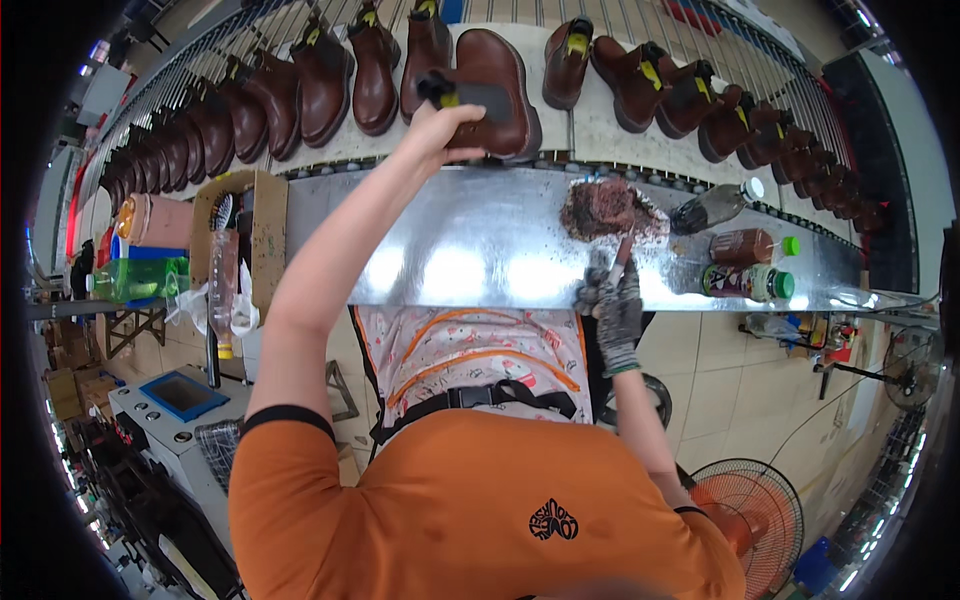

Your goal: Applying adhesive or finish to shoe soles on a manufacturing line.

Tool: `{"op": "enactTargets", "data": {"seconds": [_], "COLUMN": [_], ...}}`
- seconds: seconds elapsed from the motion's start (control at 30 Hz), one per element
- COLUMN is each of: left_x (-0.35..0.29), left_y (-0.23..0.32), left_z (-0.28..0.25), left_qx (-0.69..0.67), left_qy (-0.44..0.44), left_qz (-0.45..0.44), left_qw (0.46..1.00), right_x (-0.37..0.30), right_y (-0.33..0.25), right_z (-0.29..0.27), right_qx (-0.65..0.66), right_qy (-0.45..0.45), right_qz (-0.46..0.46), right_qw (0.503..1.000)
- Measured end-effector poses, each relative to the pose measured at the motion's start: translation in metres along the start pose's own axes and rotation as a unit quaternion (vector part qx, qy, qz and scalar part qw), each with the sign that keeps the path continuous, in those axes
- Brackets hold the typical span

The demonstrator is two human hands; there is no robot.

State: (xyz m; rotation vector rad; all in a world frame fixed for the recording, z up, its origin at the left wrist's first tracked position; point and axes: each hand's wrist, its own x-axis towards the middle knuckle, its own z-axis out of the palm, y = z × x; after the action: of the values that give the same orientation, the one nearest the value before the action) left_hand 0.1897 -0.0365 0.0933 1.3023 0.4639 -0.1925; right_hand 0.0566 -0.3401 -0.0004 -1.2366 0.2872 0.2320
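Note:
A brown leather ankle boot (497,62) is tilted over at the far edge of the metal bench (425,265). My bare left hand (446,132) grips it by its dark shaft, fingers closed. Over the bench's near edge, my right hand (616,312) wears a dark grey work glove. Its fingers are closed round a slim tool with a brownish handle (622,256), pointing away from me. The tool's far end meets a dark reddish-brown, crumbly-looking mass (603,208) on crumpled foil (655,222); what kind of tip it has, I cannot tell.
Brown boots (325,85) line the conveyor (590,130) behind the bench, left and right. Several bottles (742,247) lie at the bench's right. A cardboard box (268,235) with a brush (222,212) and bottles stands left. An orange fan (745,510) is at lower right.

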Motion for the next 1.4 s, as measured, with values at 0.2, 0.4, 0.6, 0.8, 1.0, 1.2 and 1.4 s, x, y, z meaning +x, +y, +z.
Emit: {"op": "enactTargets", "data": {"seconds": [0.2, 0.4, 0.6, 0.8, 1.0, 1.2, 1.4], "left_x": [0.127, 0.158, 0.179, 0.209, 0.138, 0.003, -0.092], "left_y": [0.025, 0.034, 0.004, -0.01, -0.011, -0.068, -0.115], "left_z": [0.033, 0.039, -0.04, -0.083, -0.073, -0.073, -0.049], "left_qx": [0.215, 0.445, 0.259, 0.39, 0.422, 0.302, 0.318], "left_qy": [0.152, 0.165, 0.492, 0.293, 0.296, 0.191, 0.222], "left_qz": [0.046, 0.134, 0.365, 0.124, 0.071, 0.193, 0.133], "left_qw": [0.964, 0.87, 0.747, 0.864, 0.854, 0.914, 0.912], "right_x": [0.026, 0.016, 0.02, 0.018, 0.018, 0.027, 0.016], "right_y": [0.047, 0.041, 0.043, 0.038, 0.044, 0.056, 0.043], "right_z": [-0.023, -0.019, -0.022, -0.012, -0.012, -0.034, -0.019], "right_qx": [0.248, 0.221, 0.249, 0.124, 0.241, 0.341, 0.252], "right_qy": [-0.029, 0.006, 0.013, 0.056, 0.039, -0.049, 0.048], "right_qz": [0.142, 0.123, 0.095, 0.087, 0.093, 0.147, 0.109], "right_qw": [0.958, 0.967, 0.964, 0.987, 0.965, 0.927, 0.96]}}
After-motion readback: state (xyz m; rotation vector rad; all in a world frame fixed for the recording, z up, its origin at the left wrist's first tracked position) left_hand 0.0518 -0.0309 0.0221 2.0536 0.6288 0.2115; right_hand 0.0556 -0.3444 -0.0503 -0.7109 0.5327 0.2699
